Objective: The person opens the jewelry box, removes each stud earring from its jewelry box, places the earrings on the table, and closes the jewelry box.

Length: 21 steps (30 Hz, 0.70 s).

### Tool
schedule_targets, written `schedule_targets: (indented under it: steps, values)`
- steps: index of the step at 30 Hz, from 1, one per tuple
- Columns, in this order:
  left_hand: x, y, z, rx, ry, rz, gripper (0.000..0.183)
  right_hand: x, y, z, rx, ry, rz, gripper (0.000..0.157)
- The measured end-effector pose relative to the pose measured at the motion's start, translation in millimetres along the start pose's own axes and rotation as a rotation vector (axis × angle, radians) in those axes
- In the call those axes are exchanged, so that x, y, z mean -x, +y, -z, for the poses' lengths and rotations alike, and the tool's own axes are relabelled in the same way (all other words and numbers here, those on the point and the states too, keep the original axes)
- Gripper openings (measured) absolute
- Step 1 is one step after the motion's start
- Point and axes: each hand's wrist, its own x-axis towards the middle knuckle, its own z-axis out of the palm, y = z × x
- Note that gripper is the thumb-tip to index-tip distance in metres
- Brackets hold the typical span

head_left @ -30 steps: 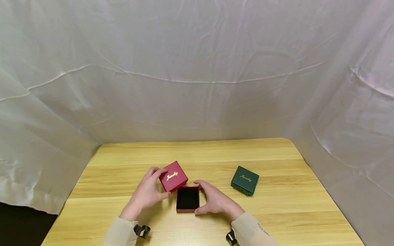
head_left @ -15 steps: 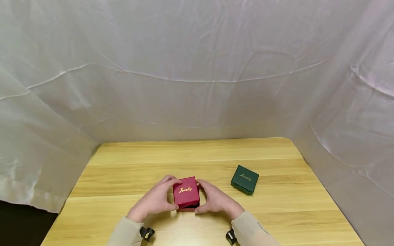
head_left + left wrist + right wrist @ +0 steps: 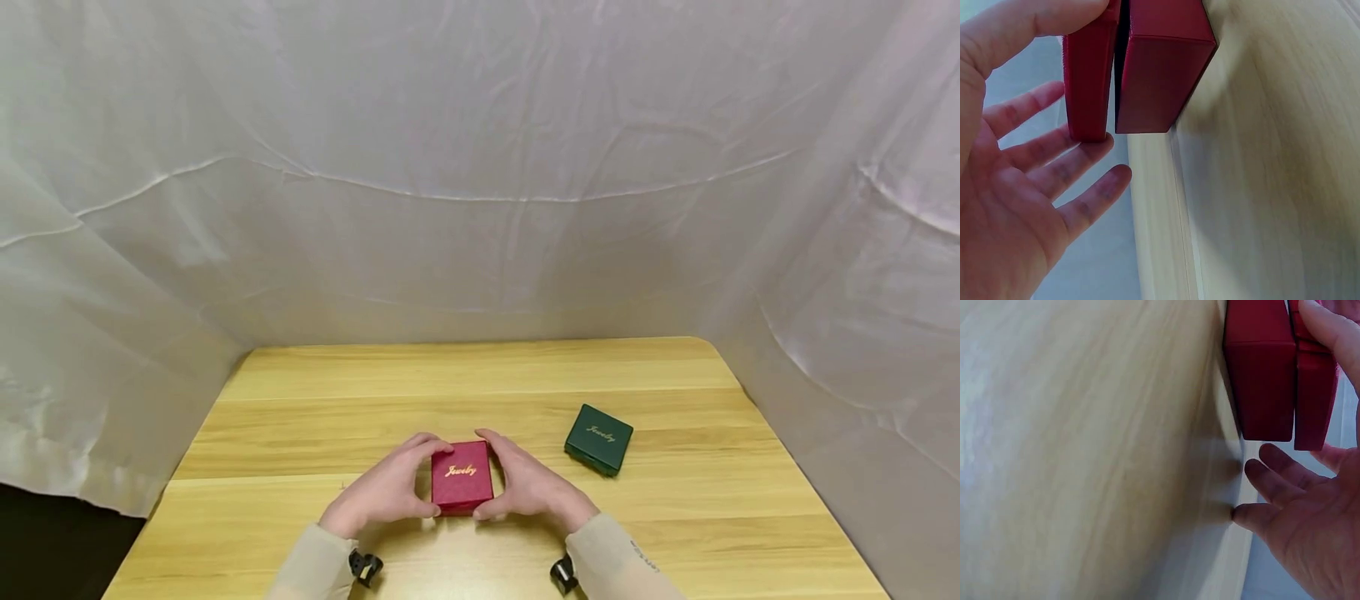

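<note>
A red jewelry box lid (image 3: pixel 462 485) with gold "Jewelry" lettering sits over its red box base (image 3: pixel 1160 81) on the table. A narrow dark gap shows between the two in the left wrist view. My left hand (image 3: pixel 390 493) grips the lid from the left, thumb on the near side and fingers on the far side. From the right, my right hand (image 3: pixel 531 490) frames the lid, its thumb against the near side and index finger at the far edge. Its other fingers (image 3: pixel 1272 481) are spread beside the base. The inside of the box is hidden.
A closed green jewelry box (image 3: pixel 598 437) lies to the right on the wooden table (image 3: pixel 712 492). Pale grey cloth (image 3: pixel 480 250) hangs behind the table and along both sides.
My left hand has brought the red lid rightward and nearer, turned it square, and lowered it over the base, covering the black interior. My right hand has stayed almost in place.
</note>
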Motion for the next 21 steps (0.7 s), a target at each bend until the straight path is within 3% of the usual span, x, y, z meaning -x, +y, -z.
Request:
schedule_targets:
  steps: [10, 21]
  values:
    - [-0.4, 0.7, -0.2, 0.029, -0.014, -0.006, 0.081, 4.2, -4.8, 0.2, 0.051, 0.036, 0.014, 0.108]
    - [3.2, 6.4, -3.3, 0.009, 0.011, 0.007, 0.080, 5.6, -5.5, 0.0, 0.018, 0.062, 0.040, 0.103]
